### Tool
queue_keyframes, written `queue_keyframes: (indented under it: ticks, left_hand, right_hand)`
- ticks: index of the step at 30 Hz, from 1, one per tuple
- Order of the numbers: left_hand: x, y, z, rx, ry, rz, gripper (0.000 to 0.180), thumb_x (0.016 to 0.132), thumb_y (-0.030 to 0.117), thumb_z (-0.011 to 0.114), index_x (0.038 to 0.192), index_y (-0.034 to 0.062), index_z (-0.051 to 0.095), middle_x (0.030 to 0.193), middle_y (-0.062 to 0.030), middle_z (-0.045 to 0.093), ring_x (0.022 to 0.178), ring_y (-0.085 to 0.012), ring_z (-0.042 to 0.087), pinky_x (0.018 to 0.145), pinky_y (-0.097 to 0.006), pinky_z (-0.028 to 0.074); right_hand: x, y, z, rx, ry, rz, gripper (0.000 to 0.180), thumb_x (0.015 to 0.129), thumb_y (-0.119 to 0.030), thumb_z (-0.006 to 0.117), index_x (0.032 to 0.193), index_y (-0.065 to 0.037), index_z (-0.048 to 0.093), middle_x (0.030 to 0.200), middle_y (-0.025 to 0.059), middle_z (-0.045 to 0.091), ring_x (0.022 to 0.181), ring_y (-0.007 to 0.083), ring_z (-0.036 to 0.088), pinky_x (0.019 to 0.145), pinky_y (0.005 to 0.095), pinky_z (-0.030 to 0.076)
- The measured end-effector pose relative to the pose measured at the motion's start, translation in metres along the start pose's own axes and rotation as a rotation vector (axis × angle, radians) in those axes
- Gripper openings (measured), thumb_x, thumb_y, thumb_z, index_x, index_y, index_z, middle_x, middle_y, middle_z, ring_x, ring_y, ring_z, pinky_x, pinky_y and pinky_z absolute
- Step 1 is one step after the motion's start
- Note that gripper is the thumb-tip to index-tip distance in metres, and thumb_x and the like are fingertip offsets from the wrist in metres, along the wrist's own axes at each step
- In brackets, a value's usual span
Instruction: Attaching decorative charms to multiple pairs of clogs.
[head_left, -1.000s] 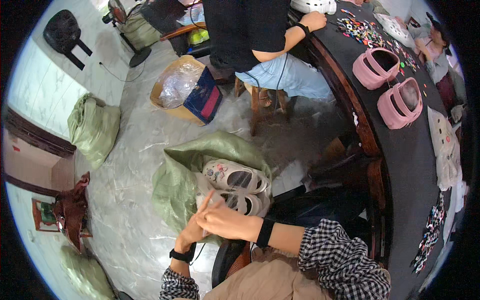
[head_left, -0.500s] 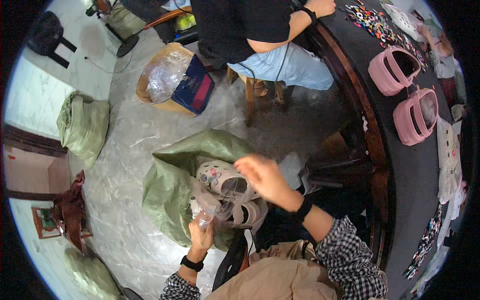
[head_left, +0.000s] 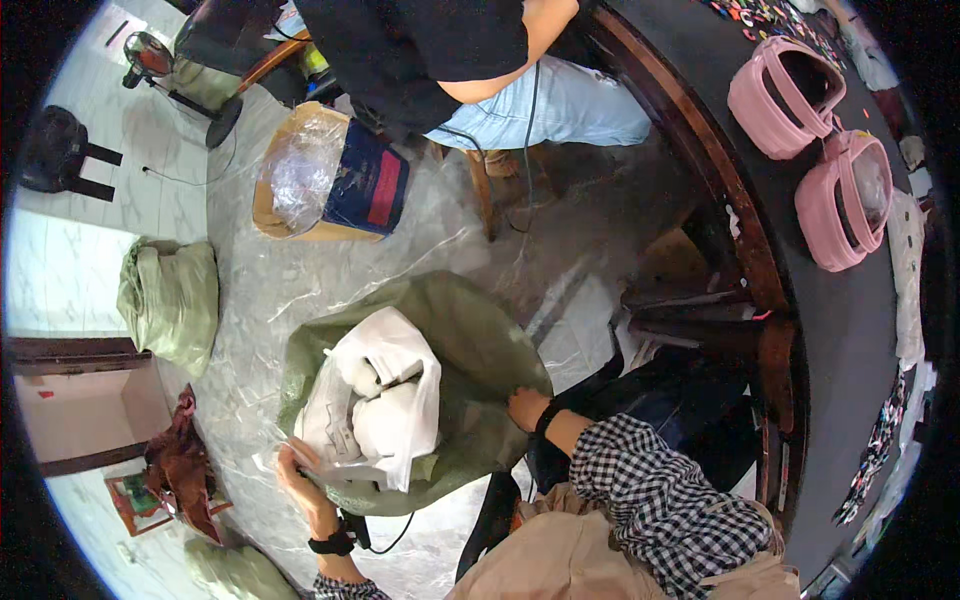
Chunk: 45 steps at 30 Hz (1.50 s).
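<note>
A green woven sack (head_left: 480, 350) stands with its mouth spread wide on the floor before me. Inside, toward its left side, sits a white plastic bag (head_left: 415, 340) whose top gapes around rounded white things (head_left: 385, 425), perhaps shoes; their kind is not plain. My left hand (head_left: 308, 488) is closed at the sack's near left rim, and a wisp of clear plastic (head_left: 266, 460) shows by its fingers. On the right rim, my right hand (head_left: 526, 408) grips the sack's edge, its fingertips partly hidden by the fabric.
Pink clogs (head_left: 840, 205) rest on the dark table (head_left: 740, 260) at right, near small colourful pieces (head_left: 775, 25). A co-worker in black sits beyond, beside a carton (head_left: 365, 180) of clear plastic. Another green sack (head_left: 170, 300) and a fan (head_left: 150, 55) stand at left.
The charm-covered white clogs in clear plastic at the sack's mouth are out of sight; the white bag shows instead. My hands have parted to opposite rims. The view has shifted.
</note>
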<state>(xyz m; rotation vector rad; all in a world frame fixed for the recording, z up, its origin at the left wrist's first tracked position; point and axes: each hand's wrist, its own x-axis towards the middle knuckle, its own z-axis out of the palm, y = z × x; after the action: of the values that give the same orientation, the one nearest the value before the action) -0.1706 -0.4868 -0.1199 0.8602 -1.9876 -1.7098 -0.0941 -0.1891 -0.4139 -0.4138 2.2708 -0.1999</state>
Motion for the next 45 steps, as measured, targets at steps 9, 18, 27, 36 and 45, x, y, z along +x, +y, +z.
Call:
queue_keyframes:
  ticks: [9, 18, 27, 36, 45]
  left_hand:
    - [-0.011, 0.017, -0.015, 0.215, -0.423, 0.029, 0.045, 0.093, 0.037, 0.046, 0.059, 0.0075, 0.052, 0.057, -0.0015, 0.048, 0.054, -0.0123, 0.042, 0.053, -0.029, 0.030]
    - [-0.030, 0.028, -0.011, 0.447, -0.748, -0.114, 0.031, 0.089, 0.019, 0.053, 0.061, 0.0051, 0.052, 0.063, -0.0002, 0.052, 0.061, -0.0108, 0.047, 0.059, -0.029, 0.035]
    - [-0.031, 0.024, 0.001, 0.479, -0.791, -0.156, 0.015, 0.089, 0.018, 0.054, 0.078, 0.0068, 0.057, 0.071, 0.0024, 0.054, 0.066, -0.0104, 0.047, 0.063, -0.028, 0.036]
    - [-0.021, 0.030, -0.011, 0.533, -0.852, -0.117, 0.017, 0.090, 0.020, 0.054, 0.081, 0.0067, 0.058, 0.070, 0.0017, 0.054, 0.065, -0.0126, 0.049, 0.063, -0.029, 0.038]
    - [0.035, 0.012, -0.020, 0.339, 0.060, 0.292, 0.034, 0.096, 0.029, 0.060, 0.072, 0.0082, 0.047, 0.065, 0.0036, 0.046, 0.060, -0.0073, 0.039, 0.051, -0.027, 0.031]
  right_hand:
    - [-0.044, 0.023, -0.064, 0.172, 0.419, -0.170, 0.013, 0.082, -0.013, 0.061, 0.091, -0.010, 0.069, 0.095, 0.0075, 0.069, 0.087, 0.0306, 0.066, 0.076, 0.0428, 0.052]
    - [-0.089, 0.114, -0.142, 1.475, 0.983, -0.090, 0.035, 0.085, -0.031, 0.069, 0.105, -0.003, 0.060, 0.099, 0.0069, 0.059, 0.083, 0.0202, 0.056, 0.079, 0.0345, 0.047]
    - [-0.055, 0.035, -0.106, -0.354, 0.503, 0.180, 0.019, 0.090, -0.024, 0.059, 0.098, -0.010, 0.068, 0.099, 0.0121, 0.067, 0.092, 0.0243, 0.066, 0.080, 0.0450, 0.049]
    - [-0.088, 0.169, -0.280, 0.918, 1.330, 0.428, 0.024, 0.087, -0.007, 0.049, 0.097, -0.003, 0.070, 0.096, 0.0254, 0.067, 0.086, 0.0443, 0.066, 0.074, 0.0483, 0.053]
    - [-0.123, 0.164, -0.257, 1.230, 1.060, 0.165, 0.045, 0.089, 0.005, 0.039, 0.122, -0.015, 0.063, 0.099, 0.0116, 0.068, 0.090, 0.0212, 0.064, 0.082, 0.0301, 0.048]
